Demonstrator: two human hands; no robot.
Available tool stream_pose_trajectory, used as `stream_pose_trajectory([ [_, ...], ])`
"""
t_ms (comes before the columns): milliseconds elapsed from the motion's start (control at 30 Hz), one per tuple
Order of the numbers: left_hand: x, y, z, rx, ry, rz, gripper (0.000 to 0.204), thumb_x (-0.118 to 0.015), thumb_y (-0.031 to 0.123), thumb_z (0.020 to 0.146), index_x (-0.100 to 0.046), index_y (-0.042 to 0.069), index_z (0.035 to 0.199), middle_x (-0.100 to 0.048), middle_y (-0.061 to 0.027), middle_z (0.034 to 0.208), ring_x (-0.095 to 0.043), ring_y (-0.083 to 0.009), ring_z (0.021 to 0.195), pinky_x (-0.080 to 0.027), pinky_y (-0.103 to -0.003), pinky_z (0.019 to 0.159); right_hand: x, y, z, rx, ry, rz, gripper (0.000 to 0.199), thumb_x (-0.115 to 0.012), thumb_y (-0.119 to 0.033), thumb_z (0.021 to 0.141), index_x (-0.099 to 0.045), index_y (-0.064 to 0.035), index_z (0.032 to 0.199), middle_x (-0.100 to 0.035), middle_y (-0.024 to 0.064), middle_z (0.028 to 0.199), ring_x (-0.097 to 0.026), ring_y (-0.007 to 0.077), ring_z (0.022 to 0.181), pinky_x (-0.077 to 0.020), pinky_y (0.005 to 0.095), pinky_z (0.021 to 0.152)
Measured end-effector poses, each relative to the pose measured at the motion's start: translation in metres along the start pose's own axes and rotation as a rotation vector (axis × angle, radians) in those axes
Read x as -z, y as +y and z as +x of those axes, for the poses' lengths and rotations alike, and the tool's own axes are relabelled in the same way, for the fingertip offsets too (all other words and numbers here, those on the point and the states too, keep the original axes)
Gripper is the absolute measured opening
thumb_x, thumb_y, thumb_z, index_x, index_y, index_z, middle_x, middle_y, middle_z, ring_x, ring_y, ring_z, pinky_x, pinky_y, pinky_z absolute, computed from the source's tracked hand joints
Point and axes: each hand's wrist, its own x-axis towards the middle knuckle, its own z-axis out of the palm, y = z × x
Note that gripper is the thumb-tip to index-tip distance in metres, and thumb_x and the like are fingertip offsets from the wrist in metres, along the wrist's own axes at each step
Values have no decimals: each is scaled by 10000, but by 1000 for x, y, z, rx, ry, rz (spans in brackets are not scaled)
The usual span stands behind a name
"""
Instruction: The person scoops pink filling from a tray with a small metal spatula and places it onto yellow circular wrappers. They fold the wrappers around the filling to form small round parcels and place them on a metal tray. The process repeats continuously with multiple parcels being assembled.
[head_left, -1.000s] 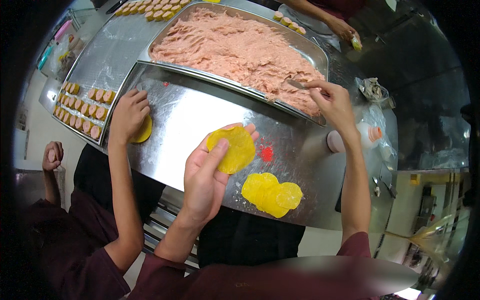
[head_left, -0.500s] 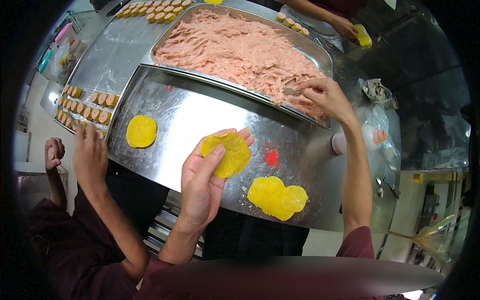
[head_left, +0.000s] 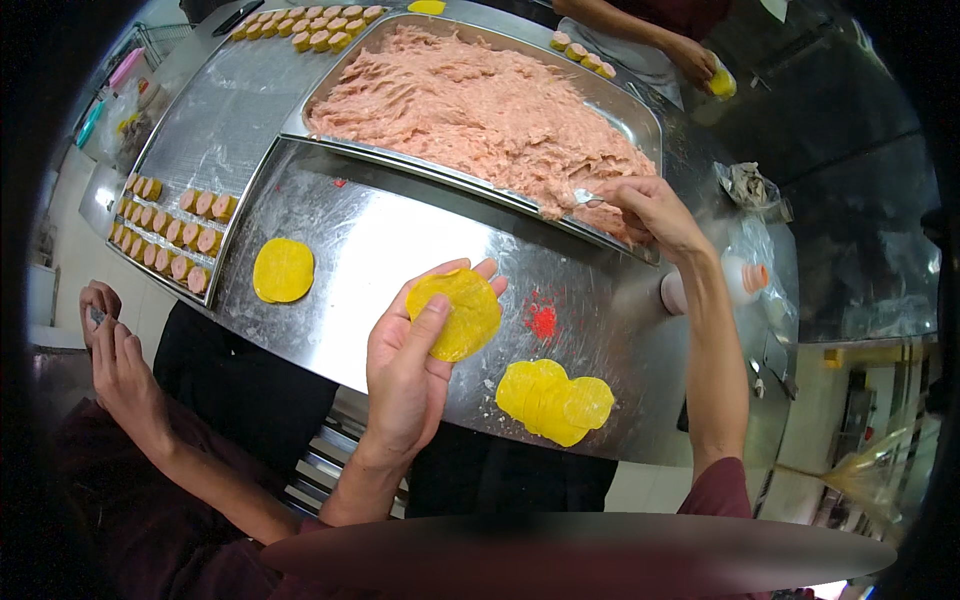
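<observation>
A round yellow dumpling wrapper (head_left: 468, 318) lies across the fingers of my left hand (head_left: 398, 385), pinned flat by the thumb. My right hand (head_left: 660, 215) pinches a small metal spatula (head_left: 587, 197) at the near right edge of the minced meat filling (head_left: 470, 110). The pink filling is heaped in a deep steel pan (head_left: 400, 158). Where the spatula's handle runs, my fingers hide it. Overlapping yellow wrappers (head_left: 552, 400) lie on the steel table to the right of my left hand, and more wrappers (head_left: 283, 270) lie to its left.
On the left, a tray (head_left: 225, 125) carries rows of filled yellow dumplings (head_left: 175, 235). A co-worker's hands (head_left: 125, 375) are beside it; another co-worker's hand (head_left: 692, 62) holds a wrapper at the far right. A bottle (head_left: 715, 283) lies near my right forearm. Red crumbs (head_left: 541, 320) dot the table.
The spatula's blade has turned and shows more brightly at the filling's edge. The left co-worker's hand has drawn back from the dumpling tray toward the lower left. My left hand has barely moved.
</observation>
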Motion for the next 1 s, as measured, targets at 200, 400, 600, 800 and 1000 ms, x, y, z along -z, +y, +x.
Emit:
stream_pose_trajectory([
  [200,-2,-5,3,-2,-12,-7,420,-461,165,1165,-482,-80,1506,-562,-302,1538,-592,-363,1429,-493,-447,1202,-5,-15,-45,193,96,202,207,-646,-145,1058,-772,-18,1163,-382,-120,616,-265,2,488,-212,235,451],
  [400,-19,-10,-1,126,-95,-98,487,-454,276,1184,-479,-76,1519,-592,-249,1511,-621,-293,1387,-493,-429,1200,-46,-40,-124,273,-27,20,226,-665,-67,1004,-791,-38,1189,-497,-86,659,-380,28,519,-287,225,483],
  [600,-34,-11,-13,175,-227,-166,540,-498,327,1175,-484,-90,1519,-621,-203,1467,-632,-248,1355,-512,-399,1179,-105,-38,-170,640,155,-681,428,-718,45,834,-827,-78,1229,-518,10,690,-454,111,606,-363,280,560],
  [800,-31,-9,-17,121,-170,-28,500,-538,254,1164,-490,-99,1516,-666,-185,1390,-648,-224,1316,-521,-361,1151,-92,-47,-203,682,221,-806,531,-749,81,728,-842,-93,1221,-494,20,682,-487,146,597,-390,301,548],
  [1000,-34,-6,-28,281,-354,163,521,-521,222,1162,-442,-91,1572,-684,-186,1342,-631,-239,1324,-497,-385,1164,-99,-40,-216,693,164,-977,531,-789,41,705,-860,-151,1195,-418,12,670,-458,152,573,-364,318,525],
])
